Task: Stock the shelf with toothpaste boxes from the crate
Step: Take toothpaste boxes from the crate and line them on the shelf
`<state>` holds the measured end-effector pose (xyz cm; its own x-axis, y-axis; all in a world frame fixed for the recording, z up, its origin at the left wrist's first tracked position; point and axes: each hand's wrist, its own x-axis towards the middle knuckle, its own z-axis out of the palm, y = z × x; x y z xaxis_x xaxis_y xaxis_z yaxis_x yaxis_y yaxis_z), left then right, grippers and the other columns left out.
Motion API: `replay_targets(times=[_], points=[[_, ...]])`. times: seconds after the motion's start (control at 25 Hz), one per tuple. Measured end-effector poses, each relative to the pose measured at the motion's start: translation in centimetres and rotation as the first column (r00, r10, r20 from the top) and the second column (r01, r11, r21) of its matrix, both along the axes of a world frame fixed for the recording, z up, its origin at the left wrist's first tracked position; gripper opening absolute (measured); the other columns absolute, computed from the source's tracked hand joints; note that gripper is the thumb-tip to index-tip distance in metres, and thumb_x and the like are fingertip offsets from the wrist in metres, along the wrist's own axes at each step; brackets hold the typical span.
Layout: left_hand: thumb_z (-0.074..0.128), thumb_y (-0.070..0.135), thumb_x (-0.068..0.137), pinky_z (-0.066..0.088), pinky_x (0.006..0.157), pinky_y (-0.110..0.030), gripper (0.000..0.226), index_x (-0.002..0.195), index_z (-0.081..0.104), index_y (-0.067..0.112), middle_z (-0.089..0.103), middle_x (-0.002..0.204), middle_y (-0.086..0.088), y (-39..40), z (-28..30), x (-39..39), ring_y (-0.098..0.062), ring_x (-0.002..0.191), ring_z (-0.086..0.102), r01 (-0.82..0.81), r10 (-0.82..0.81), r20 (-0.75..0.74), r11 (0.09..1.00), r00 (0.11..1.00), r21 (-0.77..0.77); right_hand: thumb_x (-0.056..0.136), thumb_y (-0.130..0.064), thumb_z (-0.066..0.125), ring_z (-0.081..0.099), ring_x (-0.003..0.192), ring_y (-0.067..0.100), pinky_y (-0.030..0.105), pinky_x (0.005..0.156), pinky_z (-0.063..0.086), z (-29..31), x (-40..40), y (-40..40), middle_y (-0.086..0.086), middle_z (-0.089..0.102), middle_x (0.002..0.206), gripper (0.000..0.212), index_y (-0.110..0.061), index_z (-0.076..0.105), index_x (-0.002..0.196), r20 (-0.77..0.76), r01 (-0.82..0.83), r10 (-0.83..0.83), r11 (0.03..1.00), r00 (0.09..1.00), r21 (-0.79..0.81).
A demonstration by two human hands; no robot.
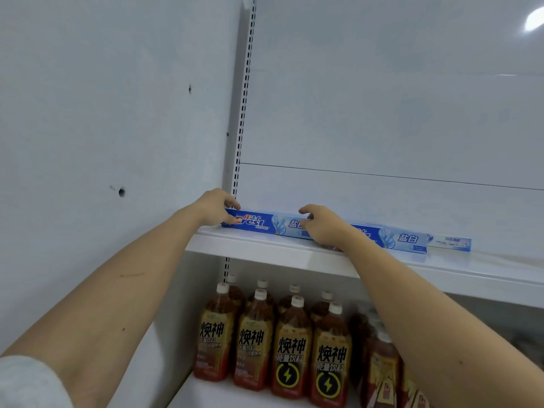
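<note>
On the white upper shelf [265, 251], seen from the head camera, a blue Crest toothpaste box [265, 223] lies flat on its long side, close to the slotted upright [243, 113] at the shelf's left end. The left hand [216, 209] grips the box's left end, fingers curled over the top edge and thumb at the front face. The right hand [322, 226] holds the same box's right end, fingers bent over the top, the palm low against the front edge of the shelf. Just beside it to the right lies a second blue box [403, 238], its left end hidden behind the right wrist, so whether the two boxes touch cannot be told. Behind and to the right of that one, a third, paler box [450, 242] shows only its right end. Both bare forearms reach up from the lower corners; a grey sleeve [26, 384] shows at the left elbow. Below, on the lower shelf [223, 396], brown drink bottles [288, 348] with white caps stand upright in rows, yellow and black labels facing forward. A white wall [103, 113] with small holes stands to the left.
</note>
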<state>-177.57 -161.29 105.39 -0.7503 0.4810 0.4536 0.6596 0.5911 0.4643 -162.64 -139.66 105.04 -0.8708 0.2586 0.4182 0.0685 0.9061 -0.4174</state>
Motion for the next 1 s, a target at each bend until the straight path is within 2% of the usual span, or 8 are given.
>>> replay_targets(times=[0.08,0.12,0.28,0.44,0.52,0.6,0.76,1.0], points=[[0.075,0.023,0.084,0.05,0.09,-0.032,0.046,0.127,0.061,0.015,0.058,0.133,-0.006,-0.2,-0.2,-0.1,-0.02,0.12,0.051,-0.021,0.021,-0.009,1.0,1.0,0.022,0.101,-0.017,0.04,0.049,0.093,0.021,0.02,0.058,0.037,0.0,0.4,0.1,0.007,0.045,0.144,0.043,-0.02,0.042,0.144,0.016,-0.011,0.011,0.999,1.0,-0.034],[0.076,0.023,0.084,0.05,0.089,-0.03,0.046,0.127,0.061,0.015,0.057,0.134,-0.006,-0.3,-0.2,0.0,-0.02,0.12,0.051,-0.025,0.025,0.0,0.999,1.0,0.025,0.101,-0.017,0.04,0.05,0.093,0.021,0.02,0.058,0.037,0.0,0.5,0.1,0.007,0.046,0.144,0.042,-0.02,0.043,0.143,0.013,-0.013,0.013,0.999,1.0,-0.047],[0.075,0.028,0.085,0.049,0.091,-0.031,0.057,0.135,0.053,0.016,0.051,0.141,-0.006,-0.2,0.0,2.0,-0.021,0.126,0.047,-0.071,0.071,0.006,0.995,0.997,0.077,0.098,-0.011,0.041,0.049,0.099,0.021,0.026,0.08,0.041,-0.3,1.2,-0.1,0.01,0.041,0.145,0.043,-0.017,0.045,0.141,-0.023,-0.004,0.003,0.998,1.0,-0.069],[0.062,0.039,0.093,0.052,0.092,-0.032,0.057,0.143,0.045,0.017,0.046,0.146,-0.002,1.0,0.0,6.1,-0.021,0.126,0.05,-0.05,0.051,0.004,0.97,0.999,0.239,0.095,-0.006,0.041,0.054,0.096,0.024,0.026,0.073,0.041,-0.6,3.0,-1.2,0.011,0.04,0.14,0.044,-0.014,0.046,0.138,-0.165,-0.029,0.008,0.992,0.986,-0.125],[0.054,0.045,0.096,0.047,0.102,-0.038,0.057,0.145,0.043,0.017,0.044,0.149,-0.001,2.0,-0.3,8.5,-0.022,0.128,0.049,-0.023,0.003,0.061,0.943,0.998,0.331,0.097,-0.006,0.039,0.051,0.099,0.021,0.028,0.077,0.042,-0.9,4.8,-1.5,0.009,0.044,0.138,0.041,-0.014,0.047,0.137,-0.248,-0.094,0.049,0.981,0.967,-0.172],[0.047,0.048,0.099,0.037,0.11,-0.035,0.057,0.145,0.043,0.015,0.044,0.15,-0.001,3.2,-0.4,11.4,-0.021,0.133,0.045,0.007,-0.062,0.114,0.901,0.991,0.433,0.1,-0.011,0.038,0.051,0.105,0.019,0.028,0.081,0.041,-1.1,7.2,-1.7,0.005,0.048,0.138,0.039,-0.016,0.047,0.138,-0.3,-0.204,0.124,0.945,0.946,-0.254],[0.043,0.043,0.101,0.029,0.097,-0.025,0.05,0.141,0.049,0.014,0.049,0.145,0.002,6.3,-1.1,18.4,-0.01,0.127,0.042,0.064,-0.225,0.149,0.726,0.963,0.685,0.103,-0.031,0.04,0.05,0.119,0.018,0.034,0.099,0.042,-1.5,12.8,-1.3,0.001,0.049,0.14,0.04,-0.019,0.044,0.141,-0.286,-0.348,0.242,0.837,0.927,-0.422],[0.031,0.047,0.103,0.025,0.116,-0.043,0.049,0.138,0.052,0.021,0.053,0.142,0.001,9.1,-4.6,26.4,-0.013,0.134,0.041,0.053,-0.311,0.178,0.612,0.934,0.789,0.101,-0.047,0.032,0.043,0.133,0.018,0.044,0.114,0.032,-4.6,19.1,1.1,-0.003,0.046,0.146,0.052,-0.022,0.044,0.144,-0.288,-0.364,0.239,0.753,0.927,-0.547]])
